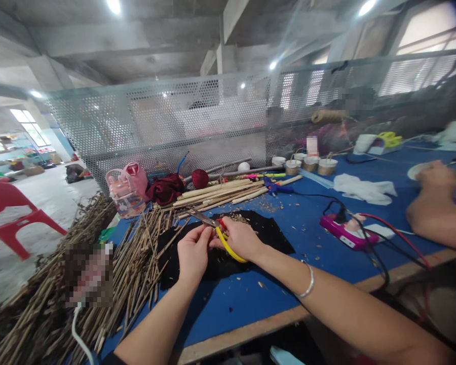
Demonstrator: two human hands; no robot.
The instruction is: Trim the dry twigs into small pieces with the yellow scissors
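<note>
Yellow-handled scissors (228,245) are in my right hand (240,239), its fingers wrapped round the handles. The blades point up and left, over my left hand (194,252). That hand is closed in a pinch just beneath the blades; what it holds is too small to make out. Both hands are close together above a black cloth (277,238) strewn with small cut bits. Left of the cloth lies a large heap of thin dry stalks (137,258). Behind the cloth are thicker pale sticks (216,191).
The blue table (258,304) also bears a pink bag (127,187), a blue glue gun (275,186), small pots (311,165), a white glove (365,189) and a purple power strip (347,232) with cables. Another person's arm (437,213) rests at the right. A mesh screen (175,121) stands behind.
</note>
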